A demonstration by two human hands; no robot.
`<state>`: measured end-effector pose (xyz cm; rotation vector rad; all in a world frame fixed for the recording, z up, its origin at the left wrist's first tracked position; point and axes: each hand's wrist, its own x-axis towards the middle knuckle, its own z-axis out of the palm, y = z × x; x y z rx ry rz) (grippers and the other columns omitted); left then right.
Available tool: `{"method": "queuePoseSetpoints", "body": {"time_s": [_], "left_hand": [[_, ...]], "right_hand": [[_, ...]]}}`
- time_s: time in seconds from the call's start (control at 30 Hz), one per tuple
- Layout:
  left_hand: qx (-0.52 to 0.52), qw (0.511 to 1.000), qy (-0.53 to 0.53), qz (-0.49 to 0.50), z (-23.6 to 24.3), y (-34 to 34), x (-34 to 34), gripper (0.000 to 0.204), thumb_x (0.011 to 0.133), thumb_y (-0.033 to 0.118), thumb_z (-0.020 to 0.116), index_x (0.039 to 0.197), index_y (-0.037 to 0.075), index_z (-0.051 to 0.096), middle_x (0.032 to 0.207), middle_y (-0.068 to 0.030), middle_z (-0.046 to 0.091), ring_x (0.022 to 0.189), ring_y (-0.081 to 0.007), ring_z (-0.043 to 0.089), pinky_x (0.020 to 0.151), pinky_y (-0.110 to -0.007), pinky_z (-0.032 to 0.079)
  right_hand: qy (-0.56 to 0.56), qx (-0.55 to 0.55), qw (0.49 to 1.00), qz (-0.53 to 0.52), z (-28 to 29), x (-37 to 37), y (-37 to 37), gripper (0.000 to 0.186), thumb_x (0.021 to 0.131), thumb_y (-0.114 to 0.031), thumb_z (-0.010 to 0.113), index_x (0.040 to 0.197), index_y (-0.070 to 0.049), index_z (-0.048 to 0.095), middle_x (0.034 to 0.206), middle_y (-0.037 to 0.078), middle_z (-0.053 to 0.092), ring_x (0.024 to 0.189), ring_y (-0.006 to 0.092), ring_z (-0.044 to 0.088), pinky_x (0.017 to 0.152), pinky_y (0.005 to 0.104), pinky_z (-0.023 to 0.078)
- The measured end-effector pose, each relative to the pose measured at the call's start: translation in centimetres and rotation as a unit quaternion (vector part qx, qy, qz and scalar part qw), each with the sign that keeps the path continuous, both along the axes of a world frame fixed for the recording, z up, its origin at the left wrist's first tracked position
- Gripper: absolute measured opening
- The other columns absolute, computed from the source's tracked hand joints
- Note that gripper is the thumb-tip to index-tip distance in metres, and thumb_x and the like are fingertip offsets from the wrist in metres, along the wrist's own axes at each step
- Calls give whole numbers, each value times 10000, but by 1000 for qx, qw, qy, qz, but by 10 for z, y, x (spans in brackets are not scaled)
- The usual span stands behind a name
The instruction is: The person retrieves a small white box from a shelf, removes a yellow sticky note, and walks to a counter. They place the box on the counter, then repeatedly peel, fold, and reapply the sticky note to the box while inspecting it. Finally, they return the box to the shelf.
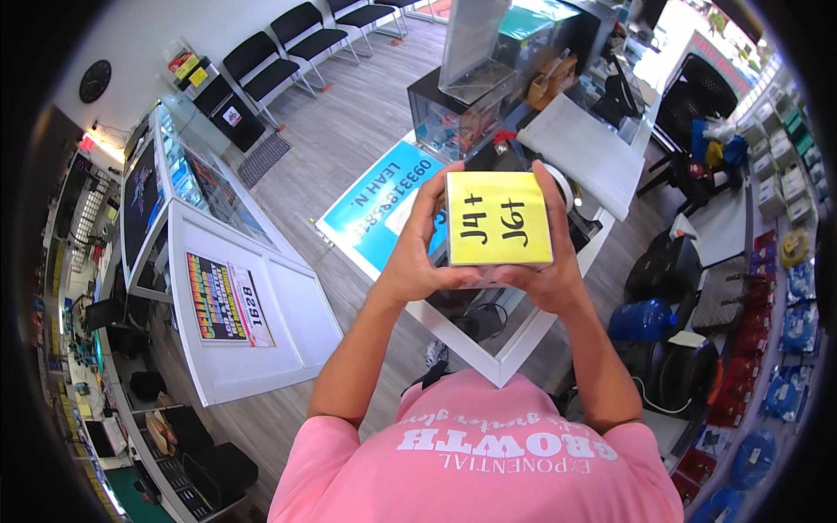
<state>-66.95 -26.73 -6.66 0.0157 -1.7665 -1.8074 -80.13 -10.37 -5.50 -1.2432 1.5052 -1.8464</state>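
The fingers [429, 202] of the left hand [417, 248] curl up over the nine o'clock edge of a yellow-faced box [498, 218] and press against it, while the fingers [551, 193] of the right hand [545, 261] wrap the three o'clock edge the same way; both hands are clamped on the box, their thumbs tucked beneath its six o'clock edge. The box sits raised in front of the person, just right of the middle of the view, its yellow top face bearing dark handwriting. Both bare forearms run down toward six o'clock into a pink shirt [475, 453] with white lettering. Under the hands stands a white counter [488, 357], with a blue mat [375, 213] lying on it toward nine o'clock of the box. At twelve o'clock a clear display case [466, 109] stands on a dark base. Toward nine o'clock, well apart from the hands, a white glass showcase [235, 288] carries a colourful sticker. Black chairs [296, 39] line the wall near eleven o'clock, a round wall clock [95, 80] hangs at ten o'clock, and a blue water bottle [643, 321] rests at four o'clock.
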Motion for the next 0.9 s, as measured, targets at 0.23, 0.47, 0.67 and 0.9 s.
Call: {"method": "queuePoseSetpoints", "body": {"time_s": [0.23, 0.47, 0.67, 0.9], "left_hand": [[-52, 997, -32, 39, -17, 3, 5, 1378, 505, 415, 1005, 1599, 86, 234, 1542, -108, 384, 1439, -282, 394, 1221, -437, 269], [-31, 999, -9, 31, -24, 0, 7, 1270, 506, 435, 1004, 1514, 99, 308, 1460, -100, 394, 1410, -297, 409, 1204, -474, 301], [22, 1000, 0, -16, -14, -1, -1, 1387, 519, 512, 966, 1607, 67, 230, 1582, -163, 379, 1447, -318, 401, 1207, -438, 284], [86, 995, -22, -39, -11, -4, -5, 1368, 582, 559, 931, 1608, 18, 207, 1513, -153, 434, 1405, -304, 454, 1180, -419, 353]], "right_hand": [[-73, -43, 996, 12, -12, 2, -8, 1453, 565, -324, 1009, 1641, -75, 64, 1519, 144, 412, 1349, 259, 516, 1091, 399, 496], [-119, 71, 990, 13, -50, 1, 7, 1405, 592, -371, 1002, 1620, -46, 102, 1487, 141, 467, 1356, 257, 516, 1098, 403, 484], [82, 21, 995, -51, -65, -5, 1, 1356, 610, -419, 990, 1606, 6, 175, 1583, 170, 361, 1474, 301, 364, 1204, 405, 297], [97, 67, 992, -33, -65, -2, -2, 1302, 676, -294, 964, 1630, -27, 119, 1650, 175, 280, 1535, 301, 269, 1242, 397, 223]]}}
